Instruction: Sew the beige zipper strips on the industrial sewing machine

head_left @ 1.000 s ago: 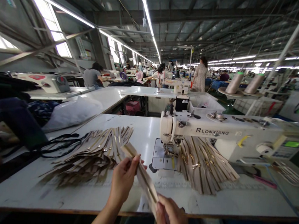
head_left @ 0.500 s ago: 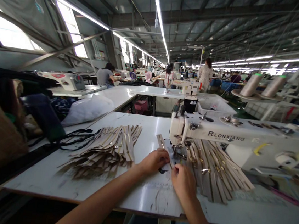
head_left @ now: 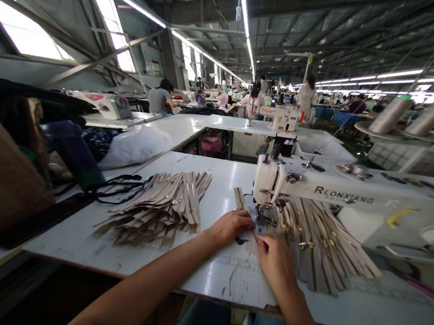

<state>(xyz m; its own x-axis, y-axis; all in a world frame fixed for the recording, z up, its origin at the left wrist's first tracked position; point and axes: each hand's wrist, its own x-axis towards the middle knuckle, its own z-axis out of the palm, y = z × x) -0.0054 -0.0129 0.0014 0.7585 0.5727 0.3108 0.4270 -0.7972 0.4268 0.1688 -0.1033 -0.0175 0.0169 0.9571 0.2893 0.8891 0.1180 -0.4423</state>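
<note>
A beige zipper (head_left: 239, 198) runs slantwise past the front of the sewing machine (head_left: 263, 188), beside its needle and presser foot. My left hand (head_left: 232, 226) pinches it from above, with its far end sticking out beyond the fingers. Closer to me, my right hand (head_left: 275, 259) is closed on the near end, thumb and finger together. Under the machine arm lies a fanned bundle of beige zippers (head_left: 318, 250) with gold pulls. Left of my hands spreads another pile of zippers (head_left: 158, 208).
Black cord (head_left: 121, 188) lies by the left pile, and a white plastic bag (head_left: 137, 146) sits behind it. Thread cones (head_left: 395, 114) stand at the right. A white bin (head_left: 325, 148) is beyond the machine. Another person (head_left: 161, 97) sits at the far left.
The whole view has shifted, so the bench appears slightly farther right and higher. Both hands keep hold of the zipper in nearly the same place by the presser foot.
</note>
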